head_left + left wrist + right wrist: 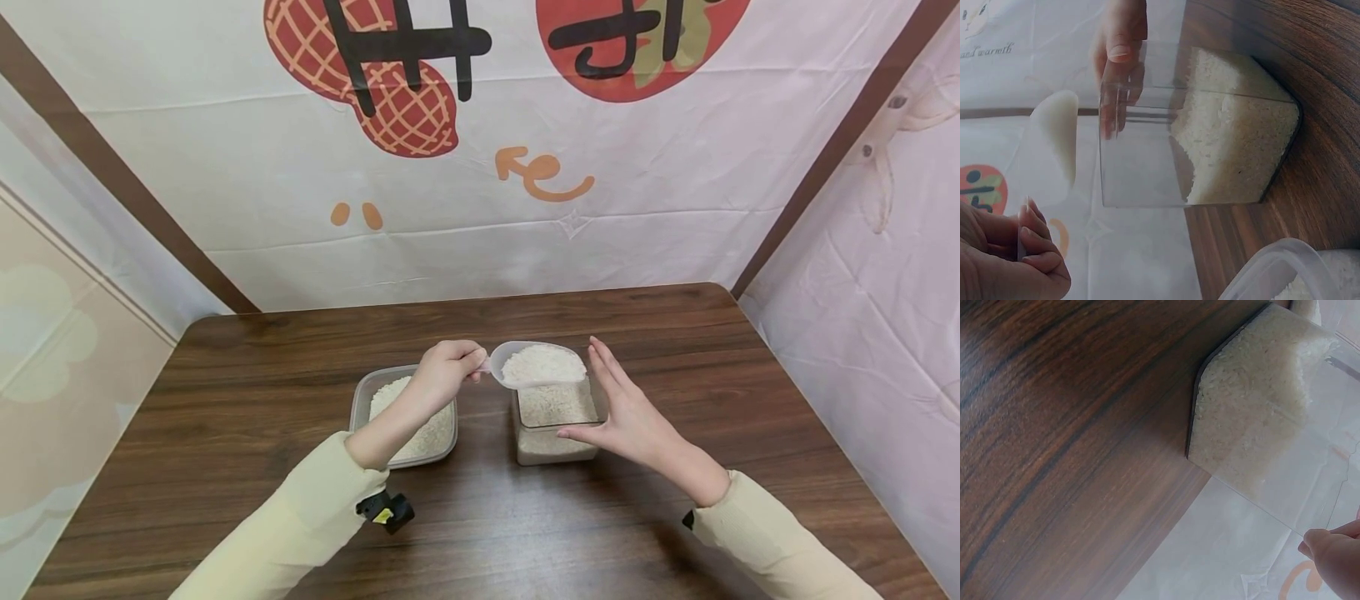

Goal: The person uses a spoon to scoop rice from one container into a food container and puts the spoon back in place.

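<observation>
My left hand [447, 367] grips the short handle of a translucent scoop [507, 380], its fingers curled. White rice [546, 365] fills the bowl of the scoop, which hangs over a clear square container [557, 446]. In the left wrist view, the scoop [1054, 140] is tilted beside the container's mouth. Rice [1247, 406] fills the lower part of this container. At its right side, my right hand [637, 425] holds the rim, thumb at the near edge and fingers spread toward the far side. Through the clear wall, those fingers [1110, 119] show in the left wrist view.
A shallower translucent tub [360, 408] of rice stands left of the container, partly hidden under my left forearm. Both stand on a dark wooden table [480, 533]. A printed cloth [465, 267] hangs behind the table's far edge.
</observation>
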A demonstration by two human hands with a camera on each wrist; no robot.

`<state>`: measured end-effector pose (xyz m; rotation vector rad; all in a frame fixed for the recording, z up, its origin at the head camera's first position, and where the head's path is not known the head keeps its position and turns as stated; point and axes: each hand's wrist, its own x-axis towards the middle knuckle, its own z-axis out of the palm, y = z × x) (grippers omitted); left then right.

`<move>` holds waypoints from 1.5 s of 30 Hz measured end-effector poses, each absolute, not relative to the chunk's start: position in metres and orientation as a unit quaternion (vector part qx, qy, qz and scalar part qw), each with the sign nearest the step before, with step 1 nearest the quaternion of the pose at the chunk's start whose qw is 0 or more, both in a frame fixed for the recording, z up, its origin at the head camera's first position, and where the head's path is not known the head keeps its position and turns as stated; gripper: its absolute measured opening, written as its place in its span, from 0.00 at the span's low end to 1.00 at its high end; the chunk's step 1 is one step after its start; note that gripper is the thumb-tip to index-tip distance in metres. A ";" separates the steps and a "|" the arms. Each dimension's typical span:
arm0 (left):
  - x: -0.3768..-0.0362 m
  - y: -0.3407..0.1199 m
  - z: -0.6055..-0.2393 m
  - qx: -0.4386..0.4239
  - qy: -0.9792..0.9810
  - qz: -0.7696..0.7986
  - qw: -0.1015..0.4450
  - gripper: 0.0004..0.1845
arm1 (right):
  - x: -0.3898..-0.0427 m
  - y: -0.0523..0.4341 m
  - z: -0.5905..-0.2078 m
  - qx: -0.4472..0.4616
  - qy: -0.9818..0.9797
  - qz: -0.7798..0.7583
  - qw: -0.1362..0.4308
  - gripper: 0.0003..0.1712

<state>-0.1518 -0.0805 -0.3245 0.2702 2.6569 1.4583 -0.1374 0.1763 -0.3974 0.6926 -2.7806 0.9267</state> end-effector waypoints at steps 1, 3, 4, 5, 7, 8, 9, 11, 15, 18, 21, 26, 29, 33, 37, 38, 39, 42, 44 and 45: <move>-0.151 -0.082 -0.324 0.088 0.870 0.482 0.050 0.12 | -0.137 0.176 -0.397 0.229 -0.922 0.307 0.064 0.66; -0.150 -0.084 -0.324 0.085 0.868 0.487 0.052 0.12 | -0.137 0.176 -0.397 0.228 -0.922 0.307 0.063 0.66; -0.149 -0.086 -0.324 0.084 0.866 0.489 0.054 0.12 | -0.137 0.176 -0.397 0.227 -0.922 0.306 0.061 0.66; -0.148 -0.087 -0.324 0.085 0.865 0.492 0.055 0.12 | -0.137 0.176 -0.397 0.226 -0.923 0.306 0.061 0.66; -0.147 -0.090 -0.323 0.082 0.862 0.497 0.055 0.12 | -0.137 0.176 -0.396 0.225 -0.923 0.305 0.059 0.66; -0.146 -0.091 -0.323 0.080 0.860 0.500 0.055 0.12 | -0.137 0.176 -0.396 0.225 -0.924 0.305 0.058 0.66; -0.146 -0.092 -0.322 0.080 0.860 0.501 0.055 0.12 | -0.137 0.176 -0.396 0.224 -0.924 0.304 0.058 0.66; -0.145 -0.095 -0.321 0.082 0.859 0.502 0.053 0.12 | -0.137 0.176 -0.396 0.225 -0.924 0.303 0.058 0.66; -0.143 -0.101 -0.319 0.086 0.861 0.499 0.047 0.13 | -0.136 0.176 -0.396 0.228 -0.924 0.302 0.060 0.66; -0.141 -0.106 -0.318 0.086 0.864 0.495 0.043 0.12 | -0.136 0.176 -0.396 0.230 -0.923 0.303 0.060 0.66; -0.139 -0.111 -0.317 0.085 0.867 0.489 0.037 0.12 | -0.136 0.175 -0.396 0.231 -0.922 0.303 0.061 0.66; -0.135 -0.121 -0.317 0.086 0.870 0.484 0.033 0.12 | -0.136 0.175 -0.395 0.229 -0.924 0.302 0.057 0.66; -0.133 -0.126 -0.318 0.077 0.872 0.483 0.037 0.12 | -0.136 0.176 -0.395 0.226 -0.924 0.303 0.054 0.66; -0.131 -0.133 -0.318 0.071 0.872 0.482 0.040 0.13 | -0.136 0.176 -0.395 0.226 -0.925 0.301 0.054 0.66; -0.128 -0.141 -0.318 0.069 0.867 0.492 0.041 0.13 | -0.136 0.176 -0.396 0.226 -0.925 0.300 0.056 0.66; -0.127 -0.143 -0.318 0.067 0.865 0.496 0.041 0.13 | -0.136 0.176 -0.396 0.225 -0.925 0.300 0.056 0.66; -0.127 -0.144 -0.318 0.064 0.863 0.499 0.041 0.13 | -0.136 0.176 -0.396 0.225 -0.926 0.300 0.055 0.66; -0.125 -0.150 -0.320 0.058 0.858 0.509 0.040 0.12 | -0.136 0.176 -0.396 0.224 -0.926 0.299 0.054 0.66; -0.124 -0.154 -0.321 0.056 0.856 0.512 0.038 0.12 | -0.136 0.176 -0.396 0.223 -0.926 0.299 0.054 0.67; -0.124 -0.156 -0.322 0.055 0.857 0.512 0.037 0.12 | -0.136 0.175 -0.396 0.224 -0.926 0.299 0.054 0.67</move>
